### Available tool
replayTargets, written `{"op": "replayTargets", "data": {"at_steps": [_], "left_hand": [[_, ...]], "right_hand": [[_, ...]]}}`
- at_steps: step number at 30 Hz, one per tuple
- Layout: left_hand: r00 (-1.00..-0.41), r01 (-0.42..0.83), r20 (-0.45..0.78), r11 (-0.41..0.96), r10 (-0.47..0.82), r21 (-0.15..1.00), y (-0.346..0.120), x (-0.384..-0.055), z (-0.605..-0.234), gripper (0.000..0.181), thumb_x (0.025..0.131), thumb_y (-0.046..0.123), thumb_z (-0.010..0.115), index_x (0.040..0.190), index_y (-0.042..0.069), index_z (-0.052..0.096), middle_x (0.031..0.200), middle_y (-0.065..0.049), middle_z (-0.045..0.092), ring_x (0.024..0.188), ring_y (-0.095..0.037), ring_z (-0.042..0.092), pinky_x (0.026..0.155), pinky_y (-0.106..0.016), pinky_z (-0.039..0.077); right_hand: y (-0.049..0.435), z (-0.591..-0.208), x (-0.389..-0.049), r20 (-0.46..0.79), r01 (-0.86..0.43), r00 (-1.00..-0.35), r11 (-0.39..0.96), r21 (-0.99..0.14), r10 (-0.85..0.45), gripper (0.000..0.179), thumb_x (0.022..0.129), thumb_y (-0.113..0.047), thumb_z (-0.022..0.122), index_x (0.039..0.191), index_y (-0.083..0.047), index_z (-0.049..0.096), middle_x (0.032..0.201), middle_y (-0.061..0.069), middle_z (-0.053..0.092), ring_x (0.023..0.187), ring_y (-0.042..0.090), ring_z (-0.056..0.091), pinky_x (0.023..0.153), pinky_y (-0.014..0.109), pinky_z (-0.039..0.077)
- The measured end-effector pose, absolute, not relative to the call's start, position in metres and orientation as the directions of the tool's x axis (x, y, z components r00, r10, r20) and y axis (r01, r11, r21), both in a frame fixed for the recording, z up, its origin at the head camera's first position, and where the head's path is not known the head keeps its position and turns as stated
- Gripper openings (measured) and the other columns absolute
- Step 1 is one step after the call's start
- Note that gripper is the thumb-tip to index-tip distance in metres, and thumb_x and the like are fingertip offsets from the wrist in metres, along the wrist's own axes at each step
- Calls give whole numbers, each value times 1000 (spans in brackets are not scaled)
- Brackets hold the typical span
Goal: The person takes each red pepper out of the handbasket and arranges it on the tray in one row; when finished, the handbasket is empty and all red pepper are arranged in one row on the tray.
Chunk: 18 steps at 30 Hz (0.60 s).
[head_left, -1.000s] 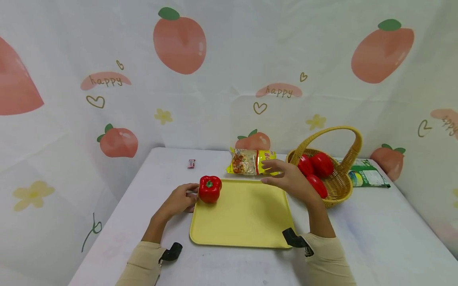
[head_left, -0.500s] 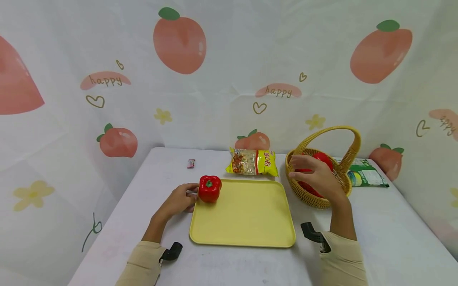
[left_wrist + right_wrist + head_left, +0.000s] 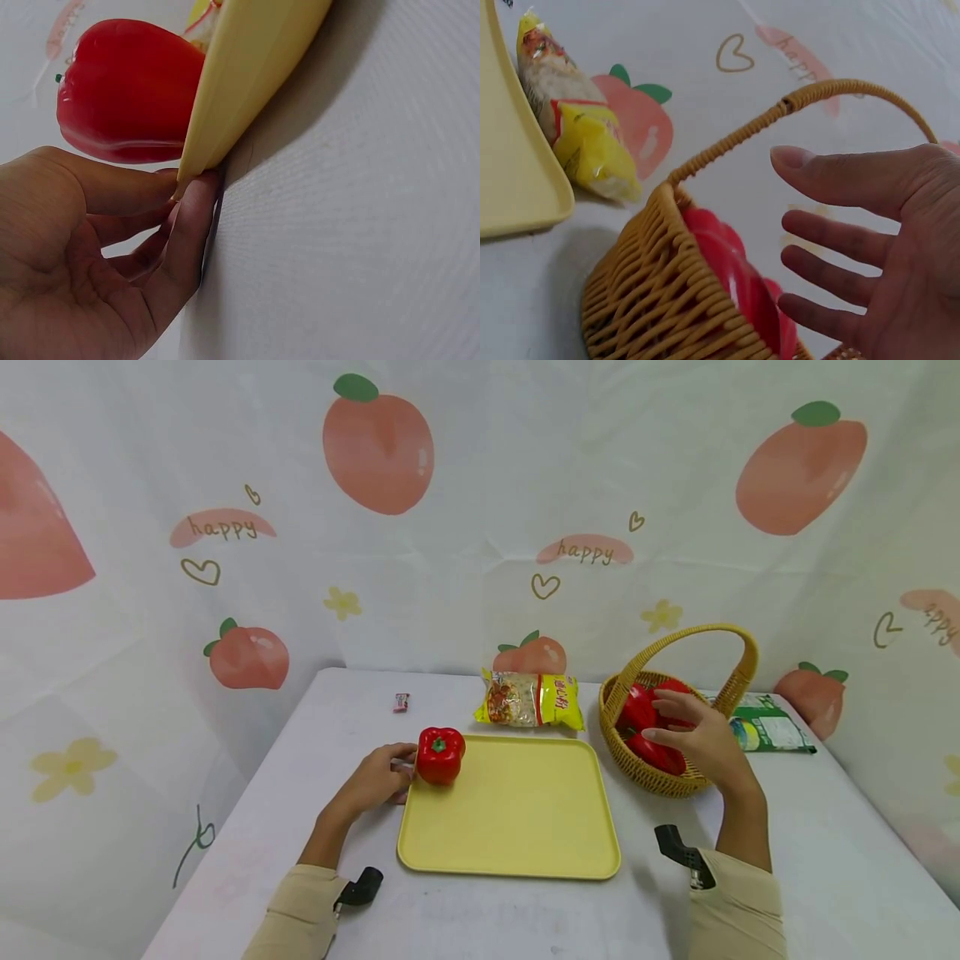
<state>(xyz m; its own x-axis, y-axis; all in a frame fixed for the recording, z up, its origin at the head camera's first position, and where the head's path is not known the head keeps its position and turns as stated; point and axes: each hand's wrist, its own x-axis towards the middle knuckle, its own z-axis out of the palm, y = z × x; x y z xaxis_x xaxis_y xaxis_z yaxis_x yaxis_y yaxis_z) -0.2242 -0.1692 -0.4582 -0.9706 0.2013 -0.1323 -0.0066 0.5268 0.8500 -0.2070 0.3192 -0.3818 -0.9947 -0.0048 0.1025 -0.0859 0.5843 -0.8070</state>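
My left hand [image 3: 373, 779] pinches the left rim of a yellow tray [image 3: 517, 822]; in the left wrist view the thumb is above the edge and fingers are below it. A red bell pepper [image 3: 440, 757] with a green stem sits on the tray's far left corner, beside that hand. Over the right side of a wicker basket [image 3: 633, 766] hovers my right hand [image 3: 711, 745], fingers spread and holding nothing. Several red peppers [image 3: 637, 710] lie in the basket, partly hidden by the hand. The right wrist view shows the palm [image 3: 922, 262] apart from the peppers.
Behind the tray lies a yellow food packet [image 3: 528, 700]. A small pink wrapped sweet [image 3: 401, 702] is at the back left. Past the basket, a green packet [image 3: 772, 724] lies flat. The basket's tall arched handle [image 3: 697, 631] stands up near the right hand.
My right hand has moved right, from above the tray's far right corner to over the basket, uncovering the yellow packet. The left hand, tray and pepper have stayed in place.
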Motion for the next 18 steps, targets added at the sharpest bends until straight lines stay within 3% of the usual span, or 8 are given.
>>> {"op": "replayTargets", "data": {"at_steps": [2,18], "left_hand": [[-970,-7,-134,529,202,848,-169,-224,-458,58,93,3,61,150,0,55,143,-21,61,102,-27,66,75,-33,65],[-970,-11,-138,531,200,848,-169,-225,-458,58,93,4,63,150,0,55,143,-21,61,106,-28,66,76,-33,66]], "right_hand": [[322,-386,-209,78,-64,-997,592,-803,-2,78,96,-32,78,162,-10,43,155,26,53,143,49,46,110,67,48],[330,-401,-219,-56,13,-997,635,-772,-47,83,95,-30,80,161,-3,39,158,32,47,148,54,40,116,68,40]]}}
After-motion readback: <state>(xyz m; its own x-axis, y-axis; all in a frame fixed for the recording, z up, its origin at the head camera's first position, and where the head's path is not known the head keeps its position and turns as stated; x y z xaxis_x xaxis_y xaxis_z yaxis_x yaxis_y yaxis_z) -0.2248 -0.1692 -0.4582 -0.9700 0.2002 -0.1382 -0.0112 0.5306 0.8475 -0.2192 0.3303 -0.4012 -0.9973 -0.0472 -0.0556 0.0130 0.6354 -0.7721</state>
